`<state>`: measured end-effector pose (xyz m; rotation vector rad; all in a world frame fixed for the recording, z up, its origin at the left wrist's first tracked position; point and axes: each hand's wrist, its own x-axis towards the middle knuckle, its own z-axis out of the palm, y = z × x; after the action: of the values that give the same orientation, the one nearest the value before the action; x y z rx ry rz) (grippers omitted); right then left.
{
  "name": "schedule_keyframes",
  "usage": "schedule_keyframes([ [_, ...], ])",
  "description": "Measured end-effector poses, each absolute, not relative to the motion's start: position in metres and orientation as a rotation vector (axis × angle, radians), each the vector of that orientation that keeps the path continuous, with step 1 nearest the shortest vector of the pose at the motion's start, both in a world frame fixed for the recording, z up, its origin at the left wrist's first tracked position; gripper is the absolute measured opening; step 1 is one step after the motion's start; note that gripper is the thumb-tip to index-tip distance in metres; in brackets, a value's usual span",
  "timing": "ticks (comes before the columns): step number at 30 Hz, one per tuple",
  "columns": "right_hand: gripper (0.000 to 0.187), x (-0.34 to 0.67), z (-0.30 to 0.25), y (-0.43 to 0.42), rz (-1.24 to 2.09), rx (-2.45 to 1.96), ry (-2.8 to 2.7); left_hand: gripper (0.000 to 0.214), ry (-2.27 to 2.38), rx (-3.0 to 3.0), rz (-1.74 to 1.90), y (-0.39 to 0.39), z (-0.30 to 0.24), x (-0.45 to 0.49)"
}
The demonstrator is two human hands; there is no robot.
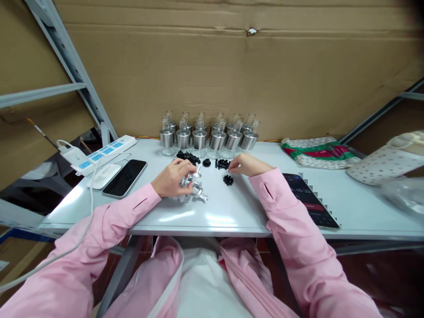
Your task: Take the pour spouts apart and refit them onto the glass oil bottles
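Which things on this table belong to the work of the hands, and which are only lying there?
In use: left hand on silver metal parts; right hand at black pieces; probably the row of small jars behind.
Lying about: power strip; black phone; second phone; folded cloth; dotted bag.

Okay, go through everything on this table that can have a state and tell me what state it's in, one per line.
left hand: curled around the silver parts
right hand: fingertips at the black pieces, grip unclear
jars: upright, in rows
left phone: screen dark
right phone: screen lit
cloth: folded, lying flat
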<state>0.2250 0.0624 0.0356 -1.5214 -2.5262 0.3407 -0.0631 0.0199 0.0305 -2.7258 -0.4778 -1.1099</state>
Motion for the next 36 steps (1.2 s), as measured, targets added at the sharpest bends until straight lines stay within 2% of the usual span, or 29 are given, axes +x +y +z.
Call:
schedule_keyframes([
  [7,0.012,0.209,0.042,0.054,0.413,-1.659,-2.554,0.027,-0.474,-2.736,-1.101,0.02,0.031,-0.062],
  [15,0.015,0.2,0.036,0.053,0.226,-1.722,-2.553,0.025,-0.469,-2.744,-1.085,0.019,0.03,-0.061],
  [20,0.016,0.19,0.031,0.053,0.184,-1.597,-2.534,0.024,-0.489,-2.765,-1.066,0.019,0.029,-0.061],
  [36,0.016,0.177,0.025,0.047,0.415,-1.297,-2.617,0.022,-0.509,-2.787,-1.033,0.019,0.028,-0.062],
])
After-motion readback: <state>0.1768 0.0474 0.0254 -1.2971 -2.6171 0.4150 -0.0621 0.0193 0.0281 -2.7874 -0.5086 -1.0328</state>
